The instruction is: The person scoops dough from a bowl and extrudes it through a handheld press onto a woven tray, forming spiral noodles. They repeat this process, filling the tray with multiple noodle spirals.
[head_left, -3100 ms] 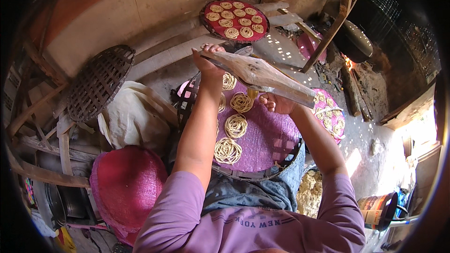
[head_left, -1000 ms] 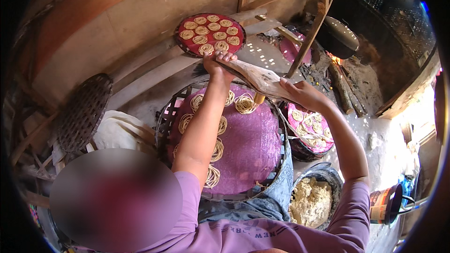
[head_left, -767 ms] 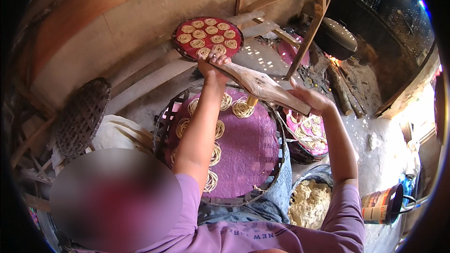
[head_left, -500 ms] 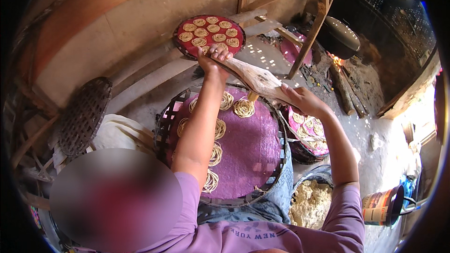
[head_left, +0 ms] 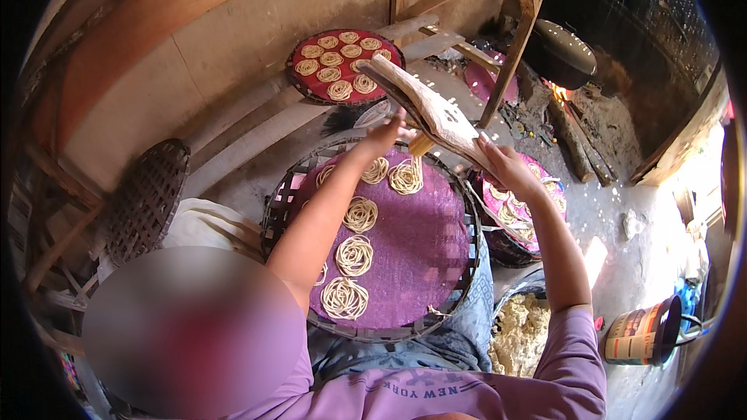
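A long wooden hand press point(head_left: 436, 113) with two stacked wooden arms is held tilted over a round tray. My right hand point(head_left: 507, 167) is wrapped round its lower right end. My left hand point(head_left: 387, 134) is off the press, just below its upper left part, with fingers apart and close to the yellowish tube point(head_left: 421, 145) under it. Pale strands run from this tube to a coiled dough ring point(head_left: 405, 177). The tray is woven and covered with purple cloth point(head_left: 412, 264). More coiled rings point(head_left: 354, 255) lie on its left and far sides, some behind my left forearm.
A red-covered tray of coils point(head_left: 311, 82) stands at the back. Right of my tray are another coil-filled tray point(head_left: 521, 225) and a container of crumbly dough point(head_left: 520, 334). Beyond, a dark pan point(head_left: 562, 54) sits over a wood fire. A bucket point(head_left: 642, 333) lies at right.
My left hand has let go of the press's far left end and come down below it. The press's left end now stands higher and bare. My right hand keeps its grip.
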A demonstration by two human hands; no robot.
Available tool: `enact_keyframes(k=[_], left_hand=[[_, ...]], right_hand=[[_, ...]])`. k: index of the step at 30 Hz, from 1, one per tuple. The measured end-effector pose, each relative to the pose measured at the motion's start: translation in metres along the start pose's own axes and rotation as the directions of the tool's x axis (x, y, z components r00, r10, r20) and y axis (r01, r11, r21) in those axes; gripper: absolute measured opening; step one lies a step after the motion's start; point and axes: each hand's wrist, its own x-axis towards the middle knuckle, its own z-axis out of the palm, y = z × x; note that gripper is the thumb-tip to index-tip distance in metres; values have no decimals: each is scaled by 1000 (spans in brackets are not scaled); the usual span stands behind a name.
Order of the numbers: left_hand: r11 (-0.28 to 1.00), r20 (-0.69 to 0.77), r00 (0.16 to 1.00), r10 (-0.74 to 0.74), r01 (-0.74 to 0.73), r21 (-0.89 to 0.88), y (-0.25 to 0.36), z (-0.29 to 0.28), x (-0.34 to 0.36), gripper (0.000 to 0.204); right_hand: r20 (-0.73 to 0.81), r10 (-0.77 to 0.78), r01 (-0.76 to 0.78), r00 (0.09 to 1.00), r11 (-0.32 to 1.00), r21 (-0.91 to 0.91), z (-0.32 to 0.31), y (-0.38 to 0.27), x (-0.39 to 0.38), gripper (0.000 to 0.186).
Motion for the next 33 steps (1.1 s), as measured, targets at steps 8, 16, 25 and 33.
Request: enact_keyframes(k=[8,16,25,33], left_hand=[[981,119,979,-167,177,-75,-15,18,12,78],[930,-78,995,-65,88,356,-3,12,-29,90],[195,107,908,406,-200,960,-3,19,-110,59],[538,66,712,699,-584,607,66,-14,-138,57]], right_hand=[[-34,-28,27,999,999,-28,6,6,-3,61],[-105,-28,22,994,998,-64,4,13,-2,60],[-79,-59,61,995,998,29,2,14,-25,55],[292,-110,23,950,958,286,4,-36,-63,64]])
